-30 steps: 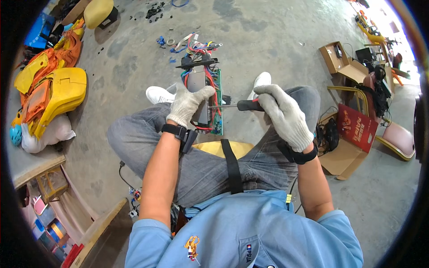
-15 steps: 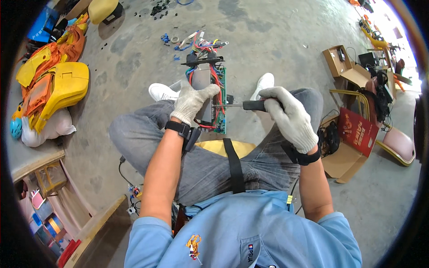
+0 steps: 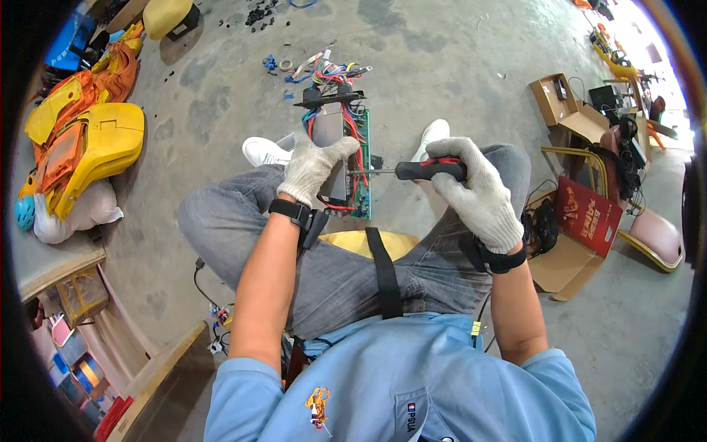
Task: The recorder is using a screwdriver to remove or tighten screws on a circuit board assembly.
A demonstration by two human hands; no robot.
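Note:
Between my knees is an electronic control unit (image 3: 329, 125) with a grey metal case, a green circuit board (image 3: 364, 193) along its right side and bundles of coloured wires. My left hand (image 3: 311, 169), in a whitish knit glove, is closed round the metal case, thumb stretched across its top. In my gloved right hand (image 3: 477, 193) is a screwdriver (image 3: 431, 170) with a black and red handle, lying level. Its shaft points left and its tip reaches the unit's right side, near the board. What the tip touches is too small to make out.
Loose wire ends (image 3: 340, 71) spread beyond the unit, near small blue pieces and a tape ring (image 3: 286, 65). Yellow and orange plastic shells (image 3: 96, 151) are piled at left. Opened cardboard boxes (image 3: 563, 247) and a chair (image 3: 652, 239) stand at right. A wooden edge (image 3: 158, 376) is at lower left.
The screwdriver handle has turned in my right hand, its red part now showing, and my fingers have shifted on it. My left hand keeps its hold on the unit.

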